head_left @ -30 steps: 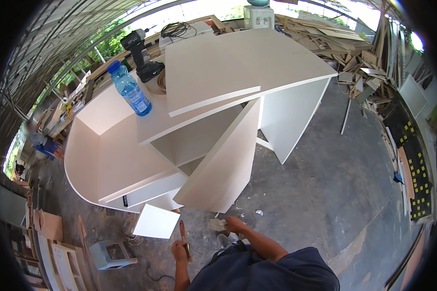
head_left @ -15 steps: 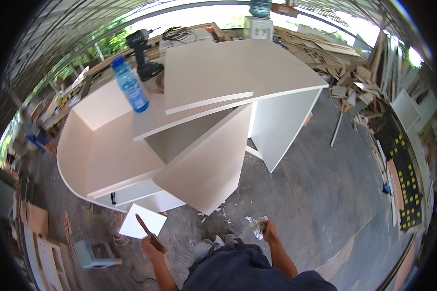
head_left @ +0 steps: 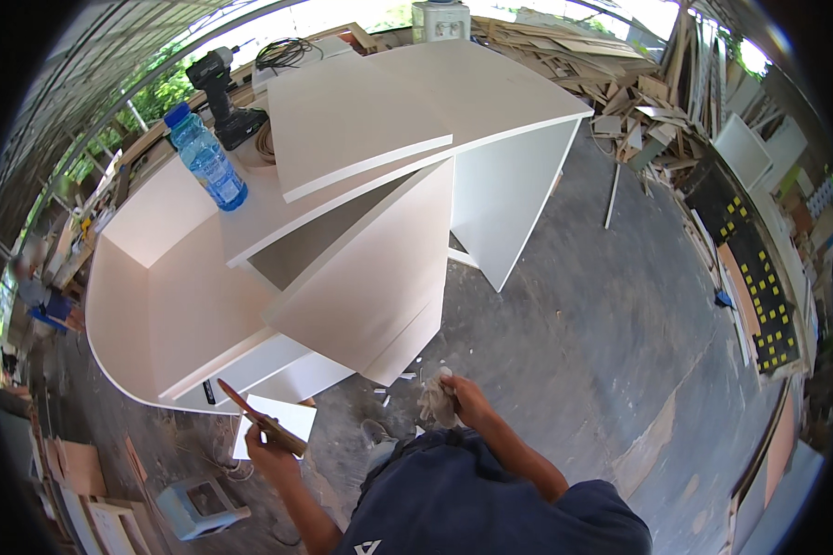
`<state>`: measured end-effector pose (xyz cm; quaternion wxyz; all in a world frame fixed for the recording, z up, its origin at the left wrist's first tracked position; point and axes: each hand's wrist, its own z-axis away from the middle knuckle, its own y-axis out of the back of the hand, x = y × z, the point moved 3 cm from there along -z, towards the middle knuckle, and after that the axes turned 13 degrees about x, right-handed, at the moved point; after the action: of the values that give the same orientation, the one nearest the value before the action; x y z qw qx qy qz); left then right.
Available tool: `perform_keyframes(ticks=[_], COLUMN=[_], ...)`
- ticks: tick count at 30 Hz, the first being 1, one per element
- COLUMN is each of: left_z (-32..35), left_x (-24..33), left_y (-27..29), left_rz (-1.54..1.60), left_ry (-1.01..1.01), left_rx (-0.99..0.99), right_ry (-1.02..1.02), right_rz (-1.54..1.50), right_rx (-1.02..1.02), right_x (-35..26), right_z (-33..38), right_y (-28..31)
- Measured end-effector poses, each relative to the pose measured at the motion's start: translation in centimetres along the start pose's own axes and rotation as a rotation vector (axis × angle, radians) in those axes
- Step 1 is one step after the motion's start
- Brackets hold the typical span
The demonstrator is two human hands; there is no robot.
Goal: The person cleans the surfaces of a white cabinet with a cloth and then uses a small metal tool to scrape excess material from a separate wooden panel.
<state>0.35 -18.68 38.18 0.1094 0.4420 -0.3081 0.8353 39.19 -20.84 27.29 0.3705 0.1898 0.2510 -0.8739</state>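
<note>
On a dusty concrete floor [head_left: 583,305] beside a white curved desk [head_left: 342,222], the left hand [head_left: 267,450] has its fingers closed around a thin brown wooden strip [head_left: 259,421], near left. The right hand [head_left: 463,400] clutches a pale crumpled rag [head_left: 433,400], partly hiding it. A blue water bottle [head_left: 205,159] and a cordless drill [head_left: 222,92] stand on the far desktop.
</note>
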Motion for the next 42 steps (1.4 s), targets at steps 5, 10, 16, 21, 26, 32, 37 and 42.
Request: perform_keyframes(ticks=[5, 10, 16, 21, 26, 32, 37, 42], left_z=[-0.8, -0.6, 0.8, -0.7, -2.9, -6.7, -8.1, -8.4], left_x=[-1.2, -1.0, -0.3, -0.1, 2.9, 4.3, 4.1, 6.5], left_y=[-0.1, -2.5, -5.7, -5.1, -4.4, 1.0, 5.8, 7.0], left_rz=[-0.031, -0.099, -0.106, -0.008, 0.053, -0.052, -0.072, 0.024], left_ry=[0.13, 0.242, 0.249, 0.304, 0.227, 0.209, 0.027, -0.06], left_rx=[-0.075, -0.232, -0.398, -0.416, -0.32, -0.141, 0.012, 0.125], right_ry=[-0.19, 0.093, 0.493, 0.694, 0.844, 0.882, 0.783, 0.79], right_rz=[-0.355, 0.187, 0.629, 0.796, 0.811, 0.598, 0.318, 0.257], right_rx=[-0.315, -0.272, -0.513, -0.483, -0.358, -0.227, -0.163, -0.049], right_x=[0.5, -0.1, 2.2, 4.8, 3.7, -1.0, -4.8, -5.9], right_z=[1.4, 5.5, 8.6, 8.3, 8.2, 0.7, -7.2, -12.6], right_y=[-6.9, -13.3, -20.2, -24.2, -28.6, -37.7, -45.0, -49.5])
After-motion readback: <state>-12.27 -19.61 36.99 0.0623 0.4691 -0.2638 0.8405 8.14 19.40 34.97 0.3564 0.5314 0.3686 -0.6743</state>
